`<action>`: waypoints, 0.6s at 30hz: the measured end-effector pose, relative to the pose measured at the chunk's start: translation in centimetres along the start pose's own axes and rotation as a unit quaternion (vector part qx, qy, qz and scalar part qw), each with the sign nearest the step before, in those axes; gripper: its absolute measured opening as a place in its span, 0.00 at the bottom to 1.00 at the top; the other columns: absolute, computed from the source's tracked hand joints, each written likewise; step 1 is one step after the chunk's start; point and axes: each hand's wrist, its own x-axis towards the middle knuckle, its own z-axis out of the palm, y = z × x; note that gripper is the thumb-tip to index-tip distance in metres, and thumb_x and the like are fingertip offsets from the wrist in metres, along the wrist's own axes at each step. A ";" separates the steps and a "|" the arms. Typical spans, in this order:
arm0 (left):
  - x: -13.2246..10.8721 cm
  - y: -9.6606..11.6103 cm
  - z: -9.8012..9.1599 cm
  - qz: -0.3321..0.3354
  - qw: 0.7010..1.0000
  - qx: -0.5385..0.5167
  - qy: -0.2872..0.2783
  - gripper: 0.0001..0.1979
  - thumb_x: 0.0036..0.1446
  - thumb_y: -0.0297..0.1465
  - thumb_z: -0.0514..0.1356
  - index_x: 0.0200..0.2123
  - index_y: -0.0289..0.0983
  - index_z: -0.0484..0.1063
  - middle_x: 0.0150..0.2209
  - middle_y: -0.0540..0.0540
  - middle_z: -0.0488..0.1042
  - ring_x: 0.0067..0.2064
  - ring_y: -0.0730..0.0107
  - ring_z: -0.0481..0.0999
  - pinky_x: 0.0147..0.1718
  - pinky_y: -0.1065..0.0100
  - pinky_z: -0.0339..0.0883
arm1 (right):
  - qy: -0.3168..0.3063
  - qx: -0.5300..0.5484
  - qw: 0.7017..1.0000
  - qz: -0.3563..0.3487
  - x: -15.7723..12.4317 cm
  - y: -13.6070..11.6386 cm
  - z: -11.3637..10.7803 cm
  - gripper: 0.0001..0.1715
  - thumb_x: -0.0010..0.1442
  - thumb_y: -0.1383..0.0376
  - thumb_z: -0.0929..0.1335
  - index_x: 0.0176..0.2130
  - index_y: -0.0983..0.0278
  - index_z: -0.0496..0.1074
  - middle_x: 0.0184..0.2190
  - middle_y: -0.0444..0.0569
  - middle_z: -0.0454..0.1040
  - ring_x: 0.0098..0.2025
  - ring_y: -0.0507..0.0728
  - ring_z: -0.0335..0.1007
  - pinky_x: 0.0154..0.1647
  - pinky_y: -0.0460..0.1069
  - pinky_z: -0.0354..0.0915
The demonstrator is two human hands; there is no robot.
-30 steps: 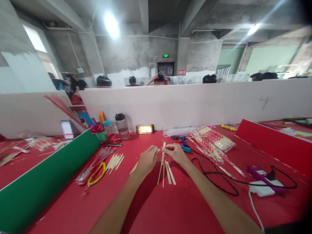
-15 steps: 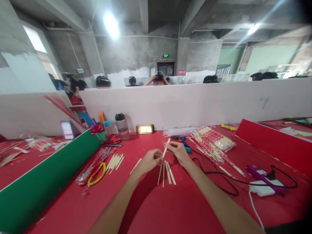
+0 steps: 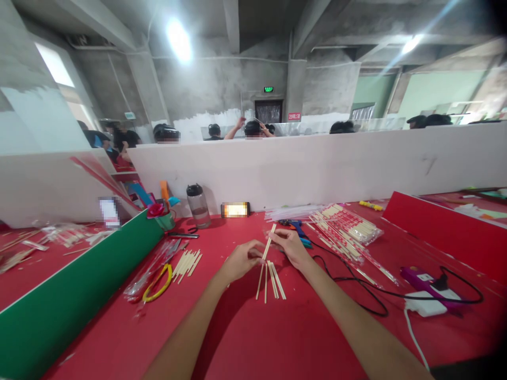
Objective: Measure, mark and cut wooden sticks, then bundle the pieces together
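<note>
Pale wooden sticks (image 3: 270, 240), seemingly two side by side, slant between my hands above the red table. My left hand (image 3: 246, 259) pinches the lower end with thumb and fingers. Higher up, my right hand (image 3: 289, 245) closes its fingertips on the same sticks. Just below my hands, several loose wooden sticks (image 3: 273, 282) lie fanned out on the table. A blue glue gun (image 3: 298, 228) rests behind my right hand, partly hidden by it. To the left is a pile of short wooden sticks (image 3: 187, 265).
Yellow-handled scissors (image 3: 158, 285) lie by the green divider (image 3: 91, 285). A bottle (image 3: 198, 206) and a phone (image 3: 235, 209) stand at the back. Packaged sticks (image 3: 348, 232), black cable (image 3: 356, 282) and a purple power strip (image 3: 431, 290) occupy the right. People sit beyond the white partition (image 3: 277, 163).
My left hand has shifted slightly and now covers most of a loose stick beside it. Both hands keep hold of the slanted sticks. A person beyond the partition has moved their raised hands.
</note>
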 end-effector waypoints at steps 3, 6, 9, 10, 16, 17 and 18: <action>0.0 0.1 0.0 0.002 1.000 0.014 0.006 0.13 0.54 0.28 0.62 0.44 0.36 0.69 0.34 0.46 0.80 0.38 0.66 0.80 0.43 0.65 0.69 | -0.002 0.000 1.000 0.007 0.0 0.0 0.0 0.22 0.43 0.50 0.77 0.29 0.65 0.79 0.29 0.48 0.77 0.31 0.56 0.72 0.38 0.52 0.72; 0.0 0.2 0.0 0.002 1.000 0.014 0.004 0.13 0.54 0.28 0.62 0.44 0.36 0.69 0.34 0.46 0.80 0.38 0.65 0.80 0.42 0.65 0.69 | -0.004 0.007 1.000 0.009 0.1 0.2 0.0 0.21 0.43 0.51 0.77 0.29 0.66 0.79 0.28 0.47 0.77 0.30 0.56 0.72 0.39 0.52 0.72; -0.1 0.5 0.1 -0.010 1.000 0.015 0.003 0.14 0.54 0.28 0.62 0.45 0.36 0.69 0.34 0.46 0.80 0.38 0.65 0.80 0.43 0.64 0.70 | -0.011 0.001 1.000 0.000 0.1 0.2 0.0 0.21 0.44 0.51 0.77 0.28 0.66 0.78 0.28 0.47 0.76 0.30 0.57 0.72 0.40 0.53 0.73; -0.1 0.6 0.1 -0.016 1.000 0.018 0.003 0.14 0.54 0.28 0.62 0.45 0.36 0.69 0.34 0.46 0.80 0.38 0.65 0.80 0.43 0.64 0.70 | -0.012 -0.004 1.000 -0.002 0.0 0.2 0.0 0.21 0.44 0.51 0.77 0.28 0.65 0.78 0.28 0.47 0.77 0.31 0.57 0.72 0.40 0.53 0.73; -0.2 1.3 0.0 -0.017 1.000 -0.003 -0.022 0.15 0.54 0.35 0.64 0.43 0.35 0.70 0.39 0.43 0.78 0.41 0.65 0.78 0.44 0.64 0.69 | -0.031 -0.046 0.998 -0.022 -0.2 0.4 0.3 0.19 0.48 0.51 0.75 0.30 0.65 0.79 0.29 0.48 0.78 0.31 0.57 0.73 0.38 0.53 0.72; -0.1 1.2 -0.1 -0.015 1.000 -0.001 -0.017 0.13 0.56 0.36 0.63 0.41 0.35 0.70 0.38 0.43 0.78 0.40 0.66 0.77 0.42 0.65 0.68 | -0.038 -0.053 0.998 -0.027 -0.3 0.5 0.5 0.19 0.48 0.51 0.74 0.30 0.65 0.79 0.29 0.48 0.78 0.31 0.57 0.73 0.37 0.52 0.72; 0.0 1.1 -0.2 -0.016 1.000 0.005 -0.011 0.12 0.57 0.37 0.61 0.39 0.35 0.70 0.36 0.44 0.78 0.38 0.67 0.77 0.41 0.66 0.68 | -0.043 -0.059 0.997 -0.032 -0.3 0.6 0.7 0.18 0.49 0.52 0.74 0.30 0.65 0.79 0.28 0.47 0.78 0.30 0.57 0.72 0.36 0.51 0.71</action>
